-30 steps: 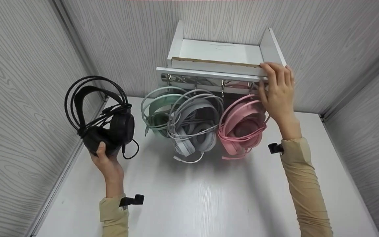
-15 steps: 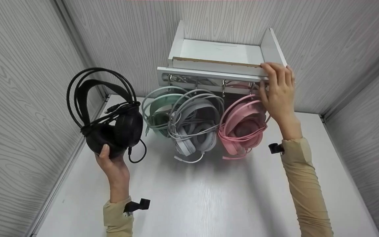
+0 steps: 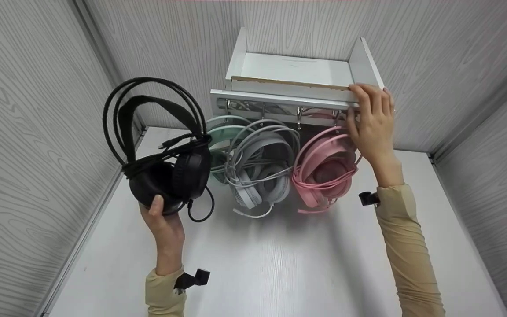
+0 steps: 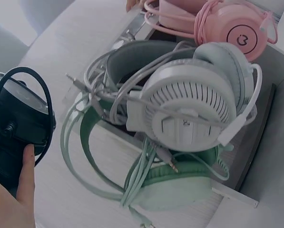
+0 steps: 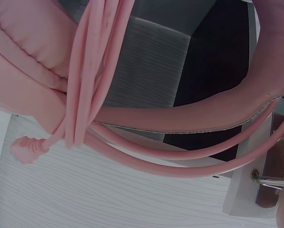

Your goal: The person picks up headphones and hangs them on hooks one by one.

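Black headphones [image 3: 192, 174] are held up at the left in the head view. My left hand [image 3: 164, 229] grips them from below by an earcup, its thumb at the front; their cable is wound around them. My right hand [image 3: 373, 121] holds the right end of the white hook rail [image 3: 280, 97], fingers over the top and thumb below. From the rail hang green headphones [image 4: 175, 192], grey headphones [image 3: 262, 176] and pink headphones [image 3: 324, 176], cables wrapped around each. The black pair overlaps the green one in the head view. Pink padding [image 5: 180, 118] fills the right wrist view.
Above the rail is a white shelf [image 3: 295, 70] with upright sides. A bare metal hook [image 3: 299, 118] shows between the grey and pink pairs. Wood-grain panels [image 3: 24, 132] enclose the white table [image 3: 271, 264] at the back and sides.
My left hand has carried the black headphones to the right and closer to the camera, so they now partly cover the green pair. The right hand stays on the rail.
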`<state>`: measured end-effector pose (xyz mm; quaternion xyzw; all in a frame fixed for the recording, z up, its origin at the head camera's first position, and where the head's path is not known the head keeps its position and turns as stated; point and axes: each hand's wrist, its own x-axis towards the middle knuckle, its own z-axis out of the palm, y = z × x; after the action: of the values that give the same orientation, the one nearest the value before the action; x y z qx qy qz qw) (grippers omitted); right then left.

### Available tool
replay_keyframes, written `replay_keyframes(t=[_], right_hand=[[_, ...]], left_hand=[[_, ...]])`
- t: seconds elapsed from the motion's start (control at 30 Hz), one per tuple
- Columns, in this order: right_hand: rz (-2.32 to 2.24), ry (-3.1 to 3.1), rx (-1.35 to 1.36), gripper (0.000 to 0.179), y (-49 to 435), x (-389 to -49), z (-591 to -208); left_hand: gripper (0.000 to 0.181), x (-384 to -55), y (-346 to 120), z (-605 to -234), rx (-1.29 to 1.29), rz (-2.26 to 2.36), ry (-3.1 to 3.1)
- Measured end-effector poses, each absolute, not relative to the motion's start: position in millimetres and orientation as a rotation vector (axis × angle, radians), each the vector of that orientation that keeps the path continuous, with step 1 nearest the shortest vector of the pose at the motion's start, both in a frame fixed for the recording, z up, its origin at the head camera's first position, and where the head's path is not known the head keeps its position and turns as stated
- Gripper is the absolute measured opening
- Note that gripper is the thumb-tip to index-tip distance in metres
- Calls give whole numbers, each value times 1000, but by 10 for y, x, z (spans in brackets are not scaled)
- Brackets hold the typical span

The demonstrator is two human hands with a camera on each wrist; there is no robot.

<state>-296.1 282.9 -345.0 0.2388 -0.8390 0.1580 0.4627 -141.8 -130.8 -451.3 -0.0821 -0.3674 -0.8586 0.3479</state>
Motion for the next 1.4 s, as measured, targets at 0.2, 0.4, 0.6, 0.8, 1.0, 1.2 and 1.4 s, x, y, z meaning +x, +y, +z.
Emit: replay_keyframes(t=[0.2,0.4,0.6,0.8,1.0,1.2,1.4], right_hand=[[387,-2066,577,44,2821,-2969,-3451],[385,-2070,570,44,2830,-2945,-3447],[386,-2070,556,43,2866,-2920,-3427],[377,-2073,557,43,2877,-2915,-3426],[367,-2073,578,44,2859,-2920,-3442],[362,-2074,576,45,2852,-2926,-3433],[367,-2074,580,45,2849,-2915,-3430]], left_hand=[[48,-1419,-1169,-4416,-252,-2240,-983],[59,-1403,-1031,-4338,-280,-2225,-1027],[77,-1419,-897,-4304,-347,-2114,-1165],[88,-1404,-768,-4314,-399,-2007,-1293],[95,-1377,-620,-4353,-453,-2012,-1341],[97,-1332,-468,-4354,-540,-2026,-1379],[101,-1260,-332,-4373,-535,-2013,-1473]])
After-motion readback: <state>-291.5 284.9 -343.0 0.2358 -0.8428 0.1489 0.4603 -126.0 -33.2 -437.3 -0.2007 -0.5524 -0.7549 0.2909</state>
